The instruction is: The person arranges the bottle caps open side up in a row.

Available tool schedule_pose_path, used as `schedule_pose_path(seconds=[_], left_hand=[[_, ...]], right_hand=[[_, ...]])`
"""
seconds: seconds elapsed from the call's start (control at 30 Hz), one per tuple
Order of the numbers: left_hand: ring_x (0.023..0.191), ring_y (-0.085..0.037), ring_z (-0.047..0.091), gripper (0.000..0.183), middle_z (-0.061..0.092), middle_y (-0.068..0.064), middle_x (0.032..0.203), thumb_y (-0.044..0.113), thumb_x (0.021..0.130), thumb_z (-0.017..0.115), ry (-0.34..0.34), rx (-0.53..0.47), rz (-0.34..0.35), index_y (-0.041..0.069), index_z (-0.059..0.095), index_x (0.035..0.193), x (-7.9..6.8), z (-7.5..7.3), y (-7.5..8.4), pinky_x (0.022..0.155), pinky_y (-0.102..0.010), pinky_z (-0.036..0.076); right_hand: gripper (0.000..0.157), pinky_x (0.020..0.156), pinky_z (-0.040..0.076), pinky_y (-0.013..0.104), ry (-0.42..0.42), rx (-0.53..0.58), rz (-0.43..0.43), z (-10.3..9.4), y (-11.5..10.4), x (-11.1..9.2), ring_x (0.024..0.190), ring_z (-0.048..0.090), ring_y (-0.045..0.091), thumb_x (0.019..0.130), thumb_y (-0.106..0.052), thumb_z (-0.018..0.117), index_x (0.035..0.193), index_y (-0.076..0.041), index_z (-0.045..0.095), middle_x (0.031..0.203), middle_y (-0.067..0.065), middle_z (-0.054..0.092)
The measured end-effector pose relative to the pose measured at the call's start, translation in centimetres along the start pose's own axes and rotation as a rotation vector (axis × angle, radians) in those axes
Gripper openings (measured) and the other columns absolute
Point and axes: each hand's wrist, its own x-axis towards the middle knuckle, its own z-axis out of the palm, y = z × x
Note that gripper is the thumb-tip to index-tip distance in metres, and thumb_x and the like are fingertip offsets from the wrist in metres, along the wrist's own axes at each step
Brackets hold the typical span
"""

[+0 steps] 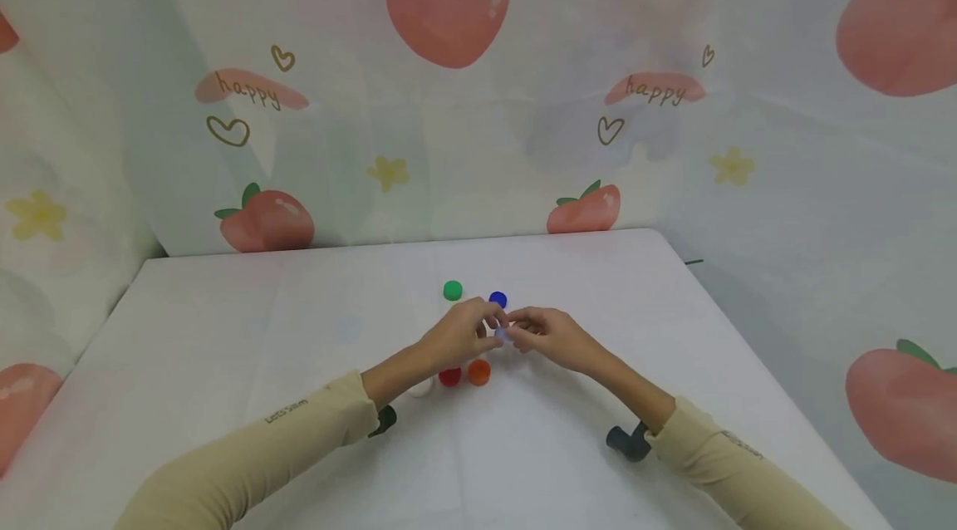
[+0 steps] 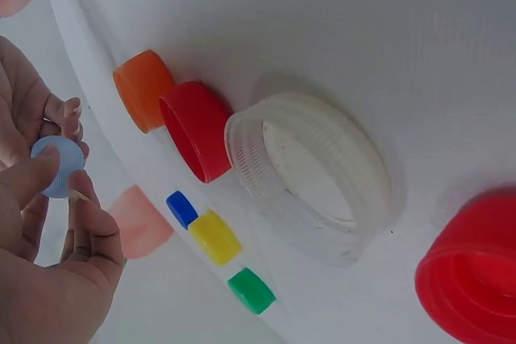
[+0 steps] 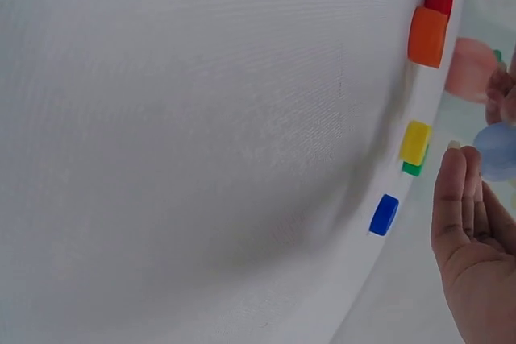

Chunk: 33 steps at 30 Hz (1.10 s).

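Observation:
A light blue bottle cap (image 1: pixel 502 334) is between both hands, raised above the white table. My left hand (image 1: pixel 463 329) pinches it, the thumb flat on its face in the left wrist view. From the other side my right hand (image 1: pixel 557 337) holds the cap's edge at its fingertips; its thumb is out of the right wrist view. Behind the hands are a green cap (image 1: pixel 452 291) and a dark blue cap (image 1: pixel 498 299). A yellow cap (image 2: pixel 215 238) is hidden in the head view. Nearer lie an orange cap (image 1: pixel 479 372) and a red cap (image 1: pixel 449 377).
A wide clear cap (image 2: pixel 310 175) stands beside the red one in the left wrist view, partly covered by my left arm in the head view. Another red cap (image 2: pixel 476 267) lies at that view's lower right. Printed fabric (image 1: pixel 463 148) hangs behind the table (image 1: pixel 224 331).

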Motion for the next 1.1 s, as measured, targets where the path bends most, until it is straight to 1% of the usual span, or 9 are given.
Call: schedule_pose_path(seconds=[0.13, 0.27, 0.37, 0.6, 0.67, 0.83, 0.9, 1.0, 1.1], left_hand=[[0.078, -0.011, 0.057, 0.026, 0.059, -0.003, 0.096, 0.013, 0.084, 0.073, -0.013, -0.014, 0.026, 0.008, 0.062, 0.107, 0.0, 0.1, -0.2, 0.066, -0.016, 0.048], [0.076, -0.011, 0.058, 0.031, 0.061, -0.004, 0.094, 0.017, 0.084, 0.072, -0.021, -0.046, 0.014, 0.005, 0.060, 0.111, 0.1, 0.2, -0.4, 0.066, -0.017, 0.048], [0.075, -0.011, 0.058, 0.030, 0.062, -0.002, 0.092, 0.016, 0.084, 0.072, -0.026, -0.065, -0.006, 0.003, 0.062, 0.110, 0.1, 0.3, -0.4, 0.066, -0.018, 0.048], [0.074, -0.009, 0.057, 0.026, 0.063, 0.001, 0.091, 0.014, 0.084, 0.073, -0.031, -0.065, -0.021, 0.003, 0.065, 0.106, 0.2, 0.7, -0.5, 0.064, -0.018, 0.048], [0.075, -0.008, 0.056, 0.026, 0.063, 0.002, 0.091, 0.012, 0.083, 0.073, -0.038, -0.063, -0.025, 0.004, 0.065, 0.106, 0.3, 0.9, -0.5, 0.065, -0.018, 0.048], [0.076, -0.008, 0.055, 0.028, 0.061, 0.003, 0.090, 0.011, 0.082, 0.074, -0.063, -0.004, 0.009, 0.007, 0.062, 0.107, 0.3, 1.5, -0.4, 0.066, -0.018, 0.047], [0.078, -0.007, 0.055, 0.029, 0.061, 0.003, 0.091, 0.012, 0.082, 0.074, -0.078, 0.049, 0.028, 0.008, 0.060, 0.107, 0.3, 1.8, -0.4, 0.068, -0.017, 0.046], [0.081, -0.008, 0.055, 0.030, 0.061, 0.004, 0.092, 0.013, 0.082, 0.073, -0.105, 0.124, 0.041, 0.009, 0.060, 0.108, 0.3, 2.0, -0.3, 0.071, -0.017, 0.046], [0.083, -0.008, 0.055, 0.030, 0.062, 0.004, 0.092, 0.013, 0.082, 0.074, -0.127, 0.166, 0.047, 0.010, 0.060, 0.109, 0.4, 2.2, -0.3, 0.073, -0.017, 0.045]], right_hand=[[0.036, 0.075, 0.051, 0.027, -0.013, -0.041, -0.021, -0.2, 0.1, -0.1, 0.084, 0.061, 0.015, 0.091, -0.024, 0.062, 0.120, -0.002, 0.061, 0.096, 0.003, 0.065], [0.033, 0.079, 0.050, 0.025, -0.001, -0.057, -0.039, -0.2, 0.2, -0.3, 0.088, 0.060, 0.015, 0.089, -0.018, 0.065, 0.118, -0.002, 0.062, 0.100, 0.001, 0.064], [0.033, 0.080, 0.050, 0.027, -0.002, -0.047, -0.054, -0.1, 0.4, -0.5, 0.089, 0.059, 0.016, 0.088, -0.018, 0.067, 0.117, -0.002, 0.062, 0.101, 0.002, 0.064], [0.032, 0.078, 0.051, 0.028, -0.008, -0.032, -0.071, 0.0, 0.7, -0.8, 0.088, 0.059, 0.016, 0.086, -0.015, 0.070, 0.113, -0.001, 0.062, 0.096, 0.002, 0.063], [0.030, 0.077, 0.051, 0.032, -0.010, -0.037, -0.074, 0.1, -0.2, -1.1, 0.088, 0.059, 0.021, 0.085, -0.009, 0.070, 0.111, 0.002, 0.061, 0.096, 0.007, 0.063], [0.030, 0.075, 0.051, 0.033, -0.039, -0.067, -0.088, 0.3, 0.0, -1.3, 0.087, 0.059, 0.023, 0.083, -0.002, 0.070, 0.109, 0.005, 0.058, 0.097, 0.008, 0.061], [0.031, 0.074, 0.051, 0.028, -0.056, -0.092, -0.093, 0.4, 1.0, -1.2, 0.086, 0.059, 0.018, 0.082, -0.005, 0.071, 0.109, 0.001, 0.058, 0.096, 0.003, 0.061], [0.030, 0.071, 0.051, 0.026, -0.078, -0.123, -0.097, 0.7, 1.4, -1.2, 0.084, 0.059, 0.017, 0.082, -0.007, 0.072, 0.107, 0.000, 0.058, 0.094, 0.002, 0.061], [0.030, 0.069, 0.050, 0.024, -0.099, -0.140, -0.101, 0.8, 1.7, -1.1, 0.082, 0.058, 0.016, 0.082, -0.008, 0.072, 0.107, 0.000, 0.058, 0.092, 0.002, 0.061]])
